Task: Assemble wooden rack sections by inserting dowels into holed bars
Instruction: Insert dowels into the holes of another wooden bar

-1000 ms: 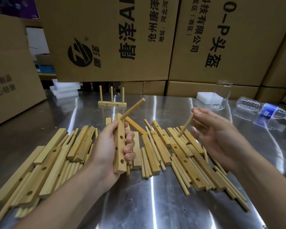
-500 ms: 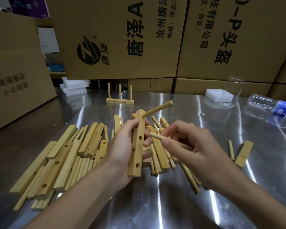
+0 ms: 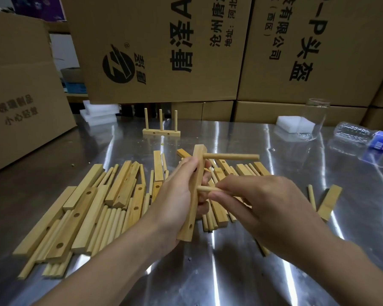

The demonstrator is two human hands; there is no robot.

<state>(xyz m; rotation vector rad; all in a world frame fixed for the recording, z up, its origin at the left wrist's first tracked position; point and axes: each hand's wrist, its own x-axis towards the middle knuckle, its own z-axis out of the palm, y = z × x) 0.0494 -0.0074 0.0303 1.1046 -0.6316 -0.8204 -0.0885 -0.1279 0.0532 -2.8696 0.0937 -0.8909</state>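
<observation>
The steel table point(image 3: 230, 272) holds a loose pile of bars and dowels point(image 3: 93, 208), and near the cardboard boxes point(image 3: 164, 51) a finished section point(image 3: 161, 129) stands with three dowels upright.

Above the pile, the left hand point(image 3: 175, 199) wraps its fingers round a holed bar point(image 3: 194, 208), held nearly upright and off the table. A first dowel point(image 3: 230, 156) is seated near the bar's top end and sticks out level to the right; half a second ago it slanted upward, so the bar has been turned a little.

The main change is in the right hand point(image 3: 259, 204). A second ago it was well off to the right with a second dowel point(image 3: 206, 189). Half a second ago the dowel's tip was close to the bar but apart from it. Now the thumb and fingertips pinch that dowel, and its tip meets the bar at the middle hole. How deep it sits I cannot tell.

So the second insertion looks just begun and probably needs a straight push. The bottom hole point(image 3: 190, 227) is empty, so one dowel remains for this section.
</observation>
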